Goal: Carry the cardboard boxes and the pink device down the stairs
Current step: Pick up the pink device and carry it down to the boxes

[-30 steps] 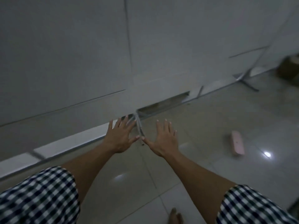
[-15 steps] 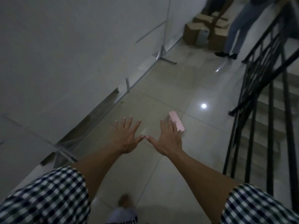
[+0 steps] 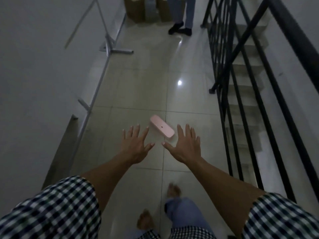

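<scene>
The pink device (image 3: 162, 128) lies flat on the tiled floor (image 3: 138, 87), a slim rounded bar with one small dark dot, angled between both hands. The left hand (image 3: 136, 145) and right hand (image 3: 185, 146) hover above it, fingers spread and empty, likely readying a pickup. Cardboard boxes (image 3: 136, 9) wait by the far wall, the stair railing (image 3: 241, 69) on the right.

A glossy, pale tiled floor (image 3: 138, 87) is seen through the middle of the frame, with a small bright light reflection (image 3: 179, 82) right of centre. The left side is filled by a plain grey wall (image 3: 34, 66), along whose foot a metal frame (image 3: 107, 49) is laid. Black railings (image 3: 241, 75) and pale stairs (image 3: 245, 100) are seen at the right.
</scene>
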Tool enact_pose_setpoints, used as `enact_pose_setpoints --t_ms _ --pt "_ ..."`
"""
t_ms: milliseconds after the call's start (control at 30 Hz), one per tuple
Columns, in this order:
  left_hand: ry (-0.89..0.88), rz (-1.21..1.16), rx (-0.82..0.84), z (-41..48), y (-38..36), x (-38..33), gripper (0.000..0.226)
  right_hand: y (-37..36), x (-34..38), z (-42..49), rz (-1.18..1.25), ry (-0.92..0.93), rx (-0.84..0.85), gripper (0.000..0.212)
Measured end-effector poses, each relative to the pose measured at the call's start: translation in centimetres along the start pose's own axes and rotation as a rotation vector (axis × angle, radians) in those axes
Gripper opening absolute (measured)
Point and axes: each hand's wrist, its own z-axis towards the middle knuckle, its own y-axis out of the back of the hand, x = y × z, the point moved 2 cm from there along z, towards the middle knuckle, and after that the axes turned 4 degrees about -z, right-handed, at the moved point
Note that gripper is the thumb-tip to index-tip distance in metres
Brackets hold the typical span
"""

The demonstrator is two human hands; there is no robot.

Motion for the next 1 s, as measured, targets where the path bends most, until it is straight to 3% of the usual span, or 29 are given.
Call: enact_pose_setpoints --t_ms 200,400,733,1000 --pt "-0.007 0.035 0.070 12.3 -1.5 0.1 0.077 -2.2 -2.7 11.3 0.033 -0.036 0.051 0.114" --pt "-0.001 0.072 0.141 25.9 -7.1 1.6 0.078 -9.1 -5.4 23.0 0.091 -0.056 0.158 0.111" --pt "-0.178 0.233 0.175 47.5 -26.5 8.1 0.078 -31.6 -8.7 38.6 0.131 -0.119 0.235 0.111" --pt "-0.474 0.521 0.255 59.9 -38.0 11.0 0.123 -46.1 -9.4 46.9 0.091 -0.089 0.253 0.122"
